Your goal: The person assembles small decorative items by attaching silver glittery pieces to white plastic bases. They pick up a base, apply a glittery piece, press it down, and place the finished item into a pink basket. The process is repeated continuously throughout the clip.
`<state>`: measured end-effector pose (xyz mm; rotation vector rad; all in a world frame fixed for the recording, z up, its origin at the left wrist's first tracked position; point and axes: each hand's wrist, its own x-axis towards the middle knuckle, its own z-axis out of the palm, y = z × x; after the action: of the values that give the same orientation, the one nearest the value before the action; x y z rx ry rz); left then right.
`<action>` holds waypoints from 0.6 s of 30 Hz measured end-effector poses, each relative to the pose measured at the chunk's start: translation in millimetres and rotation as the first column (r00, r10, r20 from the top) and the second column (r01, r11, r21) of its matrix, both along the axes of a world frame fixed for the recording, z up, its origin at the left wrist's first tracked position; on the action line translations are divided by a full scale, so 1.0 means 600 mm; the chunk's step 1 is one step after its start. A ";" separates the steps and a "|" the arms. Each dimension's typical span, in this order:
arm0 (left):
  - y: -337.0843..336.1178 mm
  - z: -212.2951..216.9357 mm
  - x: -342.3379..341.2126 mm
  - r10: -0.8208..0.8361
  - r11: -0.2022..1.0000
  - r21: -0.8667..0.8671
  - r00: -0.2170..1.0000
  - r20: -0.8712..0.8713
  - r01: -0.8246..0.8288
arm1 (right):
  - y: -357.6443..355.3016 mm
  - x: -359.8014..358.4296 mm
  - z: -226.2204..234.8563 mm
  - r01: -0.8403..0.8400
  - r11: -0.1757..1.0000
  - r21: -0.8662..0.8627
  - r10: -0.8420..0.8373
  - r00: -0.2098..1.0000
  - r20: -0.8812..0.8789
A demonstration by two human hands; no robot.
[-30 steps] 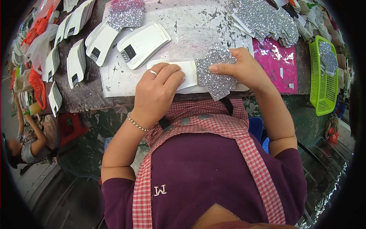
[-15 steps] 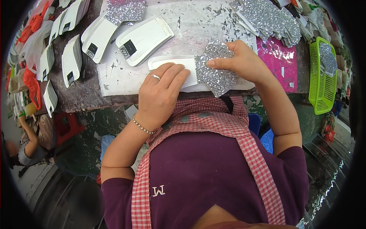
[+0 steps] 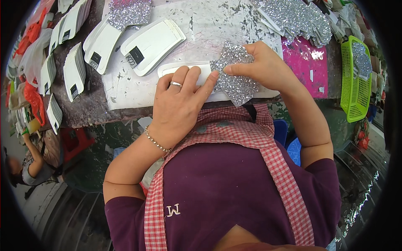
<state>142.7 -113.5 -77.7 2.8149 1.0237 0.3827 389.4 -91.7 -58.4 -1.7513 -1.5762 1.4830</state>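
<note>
Head view, left hand: the left hand (image 3: pixel 178 102) lies palm down at the centre of the frame, fingers spread flat and pressing on a white oblong card piece (image 3: pixel 188 69); a ring sits on one finger and a beaded bracelet on the wrist; the forefinger tip touches the edge of the glitter piece
Head view, right hand: the right hand (image 3: pixel 264 69), upper centre-right, is closed in a pinch on a silver glitter cut-out piece of sheet material (image 3: pixel 235 77), thumb on top
Glitter piece: lies over the right end of the white card piece, just above the near table edge, between the two hands
Table: the grey, scuffed table (image 3: pixel 90 111) fills the top of the frame, with a worn white work sheet (image 3: pixel 125 85) under the hands
Upper left: two more white card pieces with dark labels (image 3: pixel 146 44), one topped with silver glitter, and rows of stacked white pieces (image 3: pixel 75 71) at the left rim
Upper right: a heap of silver glitter cut-outs (image 3: pixel 297 19), a shiny pink sheet (image 3: pixel 305 67) below it, a lime-green plastic basket (image 3: pixel 356 79) at the right edge
Lower frame: purple shirt and red-checked apron straps
Far left: another person, seated low
</note>
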 end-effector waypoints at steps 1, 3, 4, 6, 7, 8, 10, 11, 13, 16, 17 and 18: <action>0.001 0.000 0.001 -0.003 1.000 0.004 1.000 -0.001 0.003 | -0.001 -0.001 0.000 0.004 1.000 0.000 -0.004 1.000 0.019; 0.005 0.002 0.003 -0.004 1.000 0.023 1.000 -0.001 0.004 | -0.002 -0.003 0.005 0.007 1.000 0.011 -0.007 0.998 0.058; 0.006 0.002 0.002 -0.002 1.000 0.010 1.000 0.009 0.002 | -0.005 -0.003 0.002 0.012 0.999 0.036 -0.013 0.999 0.037; 0.009 0.005 -0.003 0.001 1.000 -0.013 1.000 0.029 0.000 | -0.013 -0.003 -0.012 0.025 0.996 0.087 -0.024 1.000 -0.006; 0.012 0.009 -0.005 0.002 0.998 -0.067 0.999 0.040 0.001 | -0.019 -0.007 -0.010 -0.010 0.947 0.320 -0.036 0.990 0.137; 0.016 0.013 -0.007 0.005 0.993 -0.120 0.999 0.049 0.000 | -0.026 -0.016 -0.008 -0.078 0.845 0.528 -0.080 0.960 0.268; 0.021 0.018 -0.009 0.047 0.988 -0.152 0.988 0.145 -0.025 | -0.041 -0.023 0.004 -0.174 0.743 0.646 -0.097 0.927 0.362; 0.023 0.020 -0.009 0.080 0.990 -0.134 0.969 0.234 -0.050 | -0.047 -0.023 0.018 -0.182 0.784 0.593 -0.042 0.938 0.343; 0.025 0.032 -0.008 0.102 0.992 -0.110 0.933 0.346 -0.067 | -0.057 -0.022 0.042 -0.121 0.857 0.501 0.014 0.977 0.212; 0.033 0.080 0.007 0.065 0.996 -0.089 0.915 0.397 -0.032 | -0.073 -0.022 0.057 0.036 0.904 0.425 -0.005 0.997 -0.075; 0.034 0.092 0.009 0.013 0.994 -0.101 0.928 0.372 0.027 | -0.077 -0.022 0.056 0.065 0.891 0.449 -0.001 0.990 -0.142; 0.035 0.103 0.011 -0.041 0.990 -0.115 0.937 0.346 0.086 | -0.081 -0.022 0.056 0.095 0.877 0.470 0.005 0.978 -0.208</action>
<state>149.4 -92.5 -15.9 2.5358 0.8459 0.7410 376.3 -140.5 -24.6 -1.2996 -1.6073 1.0831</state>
